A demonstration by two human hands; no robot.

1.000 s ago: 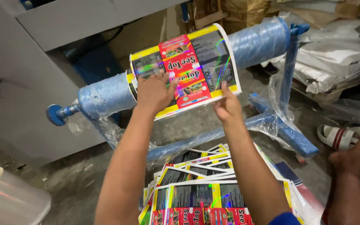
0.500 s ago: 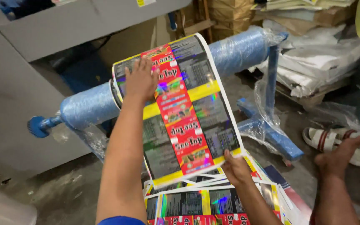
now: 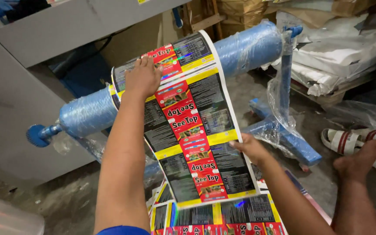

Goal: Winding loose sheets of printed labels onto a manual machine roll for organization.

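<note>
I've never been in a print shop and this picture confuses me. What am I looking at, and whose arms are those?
The camera sits on a person's head and looks down, so the two arms are that person's own. The left hand presses a printed label sheet against a blue plastic-wrapped roller on a blue stand. The right hand grips the sheet's right edge lower down. The sheet is glossy, with red, yellow and black panels. More such sheets lie stacked on the floor below. At right is a foot beside a white sandal.
</note>
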